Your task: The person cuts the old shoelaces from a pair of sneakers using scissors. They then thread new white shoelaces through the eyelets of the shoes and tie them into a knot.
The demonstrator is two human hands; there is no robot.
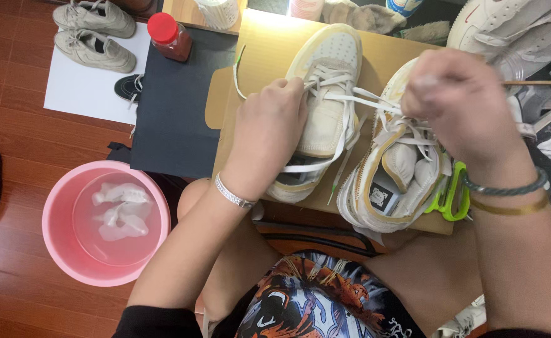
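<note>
**Two hands on the laces of a worn pair of sneakers**

The left hand (269, 128) is closed, fingers curled down over the laced front of the left sneaker (322, 106), pinching the white laces (350, 100) where they cross near the eyelets. It appears to pin the shoe flat so the lace can be drawn through without the shoe sliding. The right hand (460, 103) is also closed into a loose fist over the right sneaker (394, 175), with lace strands running taut from under its fingers across to the left hand; exactly which strand it grips is hidden by the knuckles.

Both sneakers lie toes away from the person on a sheet of brown cardboard (269, 44), which seems to serve as a work surface resting over the knees. Just beside the right wrist, at the cardboard's near edge, sits a green plastic tool (450, 197). Beyond the left hand stands a jar with a red lid (169, 34) on a dark mat (175, 112). Well off to the left, on the wooden floor (19, 81), a pink bucket (59, 206) holds water and white cloths, and another pair of grey shoes (94, 31) rests on a white sheet.
</note>
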